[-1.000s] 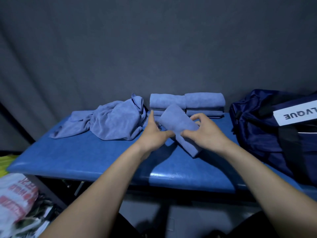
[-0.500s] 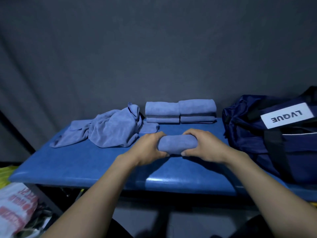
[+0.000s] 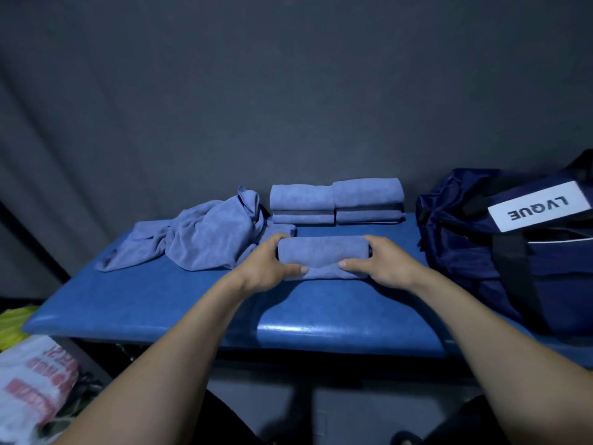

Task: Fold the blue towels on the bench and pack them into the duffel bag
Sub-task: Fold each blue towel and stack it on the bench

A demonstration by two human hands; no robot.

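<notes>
A folded blue towel (image 3: pixel 322 255) sits mid-bench between my hands. My left hand (image 3: pixel 268 266) grips its left end and my right hand (image 3: pixel 380 264) grips its right end, thumbs on the near side. Behind it stand two short stacks of folded towels (image 3: pixel 337 200) side by side. A crumpled heap of unfolded blue towels (image 3: pixel 199 239) lies at the back left. The dark navy duffel bag (image 3: pixel 475 232) with a white label reading LVQUE sits on the right end of the blue padded bench (image 3: pixel 179 300).
A grey fabric backdrop (image 3: pixel 288 91) hangs right behind the bench. On the floor at the lower left lie a white plastic bag with red print (image 3: pixel 35 380) and something yellow-green (image 3: pixel 12 326). The bench's front edge runs across the middle of the view.
A second ago the towel was held up at an angle, half folded. Since then both hands have brought it down onto the bench as a compact fold and hold it by its ends.
</notes>
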